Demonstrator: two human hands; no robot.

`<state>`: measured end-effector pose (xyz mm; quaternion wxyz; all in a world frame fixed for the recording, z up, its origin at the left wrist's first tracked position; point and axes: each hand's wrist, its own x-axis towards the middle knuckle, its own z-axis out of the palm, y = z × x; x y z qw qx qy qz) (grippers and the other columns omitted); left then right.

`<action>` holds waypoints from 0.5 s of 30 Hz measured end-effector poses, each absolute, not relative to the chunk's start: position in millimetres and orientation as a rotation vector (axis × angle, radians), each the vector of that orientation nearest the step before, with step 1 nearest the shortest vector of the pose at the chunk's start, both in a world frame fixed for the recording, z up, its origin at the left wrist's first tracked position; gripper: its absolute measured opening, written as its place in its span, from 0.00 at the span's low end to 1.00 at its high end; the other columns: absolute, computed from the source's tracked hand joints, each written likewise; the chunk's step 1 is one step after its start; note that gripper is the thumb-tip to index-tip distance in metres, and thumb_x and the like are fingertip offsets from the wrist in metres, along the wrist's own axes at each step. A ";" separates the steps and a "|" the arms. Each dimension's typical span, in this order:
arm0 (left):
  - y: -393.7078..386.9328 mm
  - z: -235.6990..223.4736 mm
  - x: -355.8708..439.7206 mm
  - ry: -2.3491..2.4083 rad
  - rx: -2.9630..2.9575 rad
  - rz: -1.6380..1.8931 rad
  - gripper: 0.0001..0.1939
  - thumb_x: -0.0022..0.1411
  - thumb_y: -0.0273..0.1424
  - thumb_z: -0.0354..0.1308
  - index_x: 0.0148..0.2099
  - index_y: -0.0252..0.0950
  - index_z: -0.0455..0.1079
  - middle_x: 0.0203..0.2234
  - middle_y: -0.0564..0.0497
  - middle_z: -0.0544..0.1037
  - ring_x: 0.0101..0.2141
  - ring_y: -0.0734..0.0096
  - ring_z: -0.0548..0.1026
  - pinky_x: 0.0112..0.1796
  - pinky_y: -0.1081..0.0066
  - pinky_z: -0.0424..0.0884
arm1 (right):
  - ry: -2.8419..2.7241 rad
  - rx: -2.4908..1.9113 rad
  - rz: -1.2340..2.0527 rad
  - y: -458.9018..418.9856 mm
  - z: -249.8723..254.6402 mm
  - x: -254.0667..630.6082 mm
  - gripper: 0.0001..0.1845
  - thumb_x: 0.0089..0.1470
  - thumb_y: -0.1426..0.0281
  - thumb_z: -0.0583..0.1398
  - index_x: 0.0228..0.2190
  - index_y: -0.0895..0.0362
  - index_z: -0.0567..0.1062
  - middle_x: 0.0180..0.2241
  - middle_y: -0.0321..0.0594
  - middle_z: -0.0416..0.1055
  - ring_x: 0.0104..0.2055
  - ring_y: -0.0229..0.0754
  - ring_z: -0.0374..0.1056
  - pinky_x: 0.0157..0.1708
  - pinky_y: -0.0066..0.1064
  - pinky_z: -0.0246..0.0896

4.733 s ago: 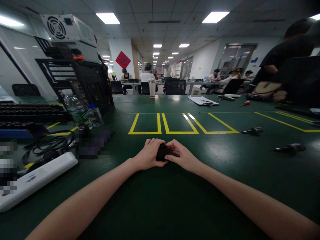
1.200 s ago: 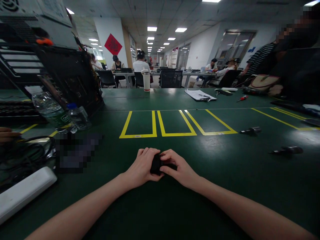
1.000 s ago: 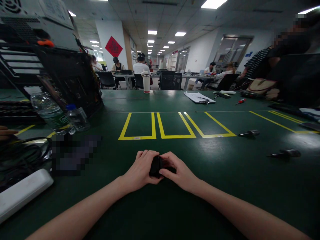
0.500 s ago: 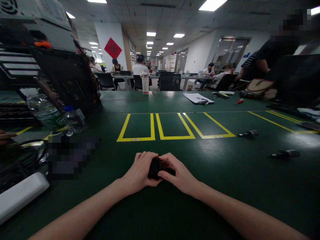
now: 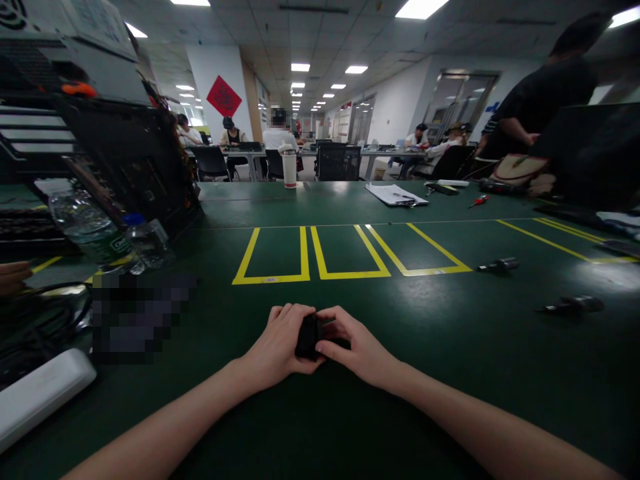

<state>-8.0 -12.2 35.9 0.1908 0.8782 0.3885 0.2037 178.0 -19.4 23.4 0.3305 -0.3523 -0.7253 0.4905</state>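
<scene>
The head view is showing the left hand [image 5: 283, 340] curling its fingers around a small black block [image 5: 307, 337], while the right hand's [image 5: 357, 343] thumb and fingers are pinching its right edge; whether it is resting on the tabletop cannot be told. To the left, a large water bottle [image 5: 85, 227] and a smaller blue-capped bottle [image 5: 146, 243] are standing before an open computer chassis [image 5: 133, 167], which is blocking part of the room. Nearer, black cables [image 5: 43, 327] are lying behind a long white casing [image 5: 43, 397]. To the right, two dark narrow-tipped tools [image 5: 575, 305] are lying apart. A clipboard [image 5: 395, 195] and white tumbler [image 5: 290, 170] are occupying the far side. Yellow tape outlines [image 5: 273, 280] are marking the green tabletop [image 5: 320, 427]. Beyond, people are sitting at desks under ceiling lights, and a person in black [image 5: 543, 107] is standing at right.
</scene>
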 end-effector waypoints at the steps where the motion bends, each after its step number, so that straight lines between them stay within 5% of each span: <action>1: -12.3 36.2 -8.2 1.092 2.464 0.570 0.27 0.49 0.35 0.59 0.49 0.38 0.53 0.40 0.48 0.66 0.40 0.62 0.65 0.41 0.63 0.59 | -1.903 -0.913 1.280 -19.5 23.4 178.6 0.18 0.49 0.74 0.58 0.42 0.54 0.61 0.42 0.38 0.61 0.46 0.40 0.62 0.47 0.37 0.60; 15: -12.3 39.7 -9.0 1.090 2.445 0.528 0.27 0.49 0.35 0.60 0.50 0.37 0.54 0.40 0.48 0.66 0.39 0.62 0.65 0.41 0.62 0.59 | -1.873 -0.931 1.320 -19.1 22.4 176.5 0.16 0.50 0.74 0.57 0.42 0.54 0.61 0.41 0.38 0.62 0.44 0.39 0.63 0.46 0.37 0.61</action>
